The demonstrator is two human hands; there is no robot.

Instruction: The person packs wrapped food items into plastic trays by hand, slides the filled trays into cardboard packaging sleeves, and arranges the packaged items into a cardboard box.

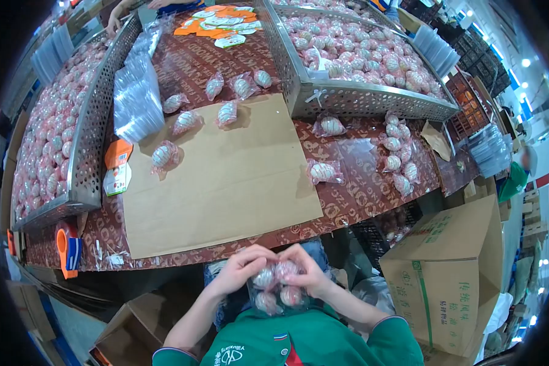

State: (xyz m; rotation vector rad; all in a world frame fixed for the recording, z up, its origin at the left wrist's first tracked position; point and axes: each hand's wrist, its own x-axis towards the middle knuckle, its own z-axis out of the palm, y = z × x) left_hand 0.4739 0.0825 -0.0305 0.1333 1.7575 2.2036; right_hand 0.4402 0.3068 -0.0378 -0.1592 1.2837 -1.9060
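Note:
Close to my green shirt, both hands hold a clear plastic pack (278, 300) with several round, pink-wrapped eggs in it. My left hand (244, 271) grips its upper left side, fingers bent. My right hand (306, 274) closes on the upper right side, its thumb across the plastic. Beyond them a brown paper sheet (219, 195) lies flat on the red patterned table (360, 207). Wrapped eggs rest on and around the sheet, among them one (164, 155) at its left and one (324, 172) just off its right edge.
Perforated metal trays full of wrapped eggs stand left (91, 146) and right (372, 105). Clear plastic packs (137, 97) and orange cards (216, 23) lie on the table. A tape dispenser (68, 249) sits front left, a cardboard box (439, 280) right. Another person's hand (113, 23) shows top left.

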